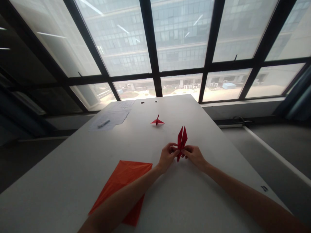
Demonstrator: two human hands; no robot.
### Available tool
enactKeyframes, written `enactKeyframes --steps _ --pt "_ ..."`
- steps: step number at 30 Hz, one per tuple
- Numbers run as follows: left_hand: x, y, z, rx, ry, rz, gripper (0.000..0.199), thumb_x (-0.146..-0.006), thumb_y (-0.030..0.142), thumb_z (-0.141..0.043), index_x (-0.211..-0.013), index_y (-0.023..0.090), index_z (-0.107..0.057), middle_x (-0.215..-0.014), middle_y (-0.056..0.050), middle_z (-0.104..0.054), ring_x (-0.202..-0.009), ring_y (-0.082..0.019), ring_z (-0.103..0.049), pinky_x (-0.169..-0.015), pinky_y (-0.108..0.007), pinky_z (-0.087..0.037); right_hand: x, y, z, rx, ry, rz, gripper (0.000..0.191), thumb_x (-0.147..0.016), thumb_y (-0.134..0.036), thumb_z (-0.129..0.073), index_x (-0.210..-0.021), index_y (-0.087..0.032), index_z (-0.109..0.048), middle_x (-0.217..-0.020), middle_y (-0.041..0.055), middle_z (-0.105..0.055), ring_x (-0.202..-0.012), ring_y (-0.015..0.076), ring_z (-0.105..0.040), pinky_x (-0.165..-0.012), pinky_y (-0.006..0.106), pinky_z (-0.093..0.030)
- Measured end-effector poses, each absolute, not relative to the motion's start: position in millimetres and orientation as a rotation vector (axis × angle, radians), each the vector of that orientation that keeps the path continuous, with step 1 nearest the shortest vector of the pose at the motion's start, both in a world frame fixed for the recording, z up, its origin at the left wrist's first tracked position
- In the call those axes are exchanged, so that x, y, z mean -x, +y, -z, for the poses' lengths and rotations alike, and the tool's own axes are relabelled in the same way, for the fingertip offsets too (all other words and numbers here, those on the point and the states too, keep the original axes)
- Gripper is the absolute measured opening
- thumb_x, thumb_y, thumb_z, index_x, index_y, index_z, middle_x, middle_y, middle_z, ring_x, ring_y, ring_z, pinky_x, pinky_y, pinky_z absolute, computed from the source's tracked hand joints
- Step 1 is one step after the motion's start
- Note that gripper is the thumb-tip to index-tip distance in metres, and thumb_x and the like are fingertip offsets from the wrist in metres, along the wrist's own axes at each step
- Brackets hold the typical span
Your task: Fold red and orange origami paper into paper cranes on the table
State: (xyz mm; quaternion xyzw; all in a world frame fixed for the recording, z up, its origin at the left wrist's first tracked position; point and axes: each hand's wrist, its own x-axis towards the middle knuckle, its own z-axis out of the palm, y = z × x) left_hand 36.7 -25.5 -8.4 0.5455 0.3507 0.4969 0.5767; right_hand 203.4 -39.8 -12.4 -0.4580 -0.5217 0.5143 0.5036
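Note:
Between my two hands a piece of folded red origami paper [182,137] stands upright, with two narrow points side by side at the top and a single tip below. My left hand [168,155] pinches its left side between thumb and fingers. On the opposite side my right hand [194,157] grips the lower part with thumb and fingertips. Farther back on the white table [141,139] rests a finished-looking red origami crane [157,121] with its wings spread. The fingers partly cover the folded paper's lower half.
An orange-red packet of paper sheets [126,174] lies under and beside my left forearm. Printed papers [114,116] with a white marker-like stick [103,123] on them are at the back left. Large windows rise beyond the table's far edge, and a small dark mark [264,188] is near its right edge.

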Motion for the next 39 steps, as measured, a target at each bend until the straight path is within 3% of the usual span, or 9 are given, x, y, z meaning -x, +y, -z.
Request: enactKeyframes --steps 5,10,16,24,33,39 --pt "-38.9 -26.9 7.9 -1.283 0.821 -1.173 0.039 -0.074 0.036 -0.078 -0.101 0.015 -0.060 -0.074 -0.003 -0.069 -0.065 -0.017 -0.066 -0.059 -0.027 -0.052 -205.2 -36.8 14.3 1.084 -1.272 -1.239 0.028 -0.075 -0.040 -0.073 -0.083 -0.013 -0.072 -0.069 0.0059 -0.071 -0.058 0.0147 -0.060 -0.053 0.025 -0.043" --pt "-38.6 -25.8 9.8 -1.311 0.852 -1.187 0.033 -0.078 0.039 -0.073 -0.097 0.015 -0.061 -0.089 -0.006 -0.069 -0.073 -0.018 -0.068 -0.063 -0.028 -0.054 -204.7 -35.8 18.2 1.079 -1.282 -1.242 0.026 -0.075 -0.038 -0.072 -0.083 -0.013 -0.072 -0.068 0.0048 -0.070 -0.059 0.0152 -0.060 -0.054 0.026 -0.043" --pt "-36.4 -23.3 11.7 -1.327 0.922 -1.165 0.035 -0.078 0.044 -0.073 -0.092 0.013 -0.064 -0.076 -0.006 -0.069 -0.067 -0.019 -0.068 -0.060 -0.028 -0.053 -202.9 -38.3 14.2 1.070 -1.344 -1.232 0.030 -0.077 -0.043 -0.070 -0.085 -0.013 -0.071 -0.070 0.0054 -0.071 -0.059 0.0150 -0.060 -0.054 0.026 -0.044" --pt "-37.7 -27.1 9.3 -1.381 0.836 -1.125 0.033 -0.081 0.042 -0.071 -0.098 0.014 -0.067 -0.090 -0.009 -0.070 -0.079 -0.020 -0.067 -0.071 -0.031 -0.055 -204.1 -38.4 11.3 1.081 -1.297 -1.186 0.033 -0.076 -0.046 -0.071 -0.082 -0.013 -0.072 -0.068 0.0047 -0.070 -0.057 0.0141 -0.058 -0.052 0.026 -0.044" --pt "-37.7 -26.8 6.6 -1.303 0.808 -1.146 0.029 -0.081 0.040 -0.071 -0.086 0.012 -0.066 -0.083 -0.007 -0.069 -0.076 -0.019 -0.066 -0.072 -0.032 -0.055 -203.2 -41.1 7.7 1.006 -1.314 -1.198 0.036 -0.081 -0.049 -0.066 -0.094 -0.015 -0.069 -0.081 0.0053 -0.070 -0.061 0.0142 -0.058 -0.051 0.025 -0.044" --pt "-38.6 -30.3 2.7 -1.235 0.805 -1.131 0.037 -0.079 0.038 -0.074 -0.103 0.017 -0.058 -0.094 -0.006 -0.067 -0.078 -0.020 -0.068 -0.067 -0.031 -0.056 -206.2 -38.6 9.5 1.061 -1.247 -1.171 0.032 -0.080 -0.045 -0.068 -0.082 -0.014 -0.071 -0.066 0.0029 -0.066 -0.053 0.0121 -0.051 -0.050 0.025 -0.040"
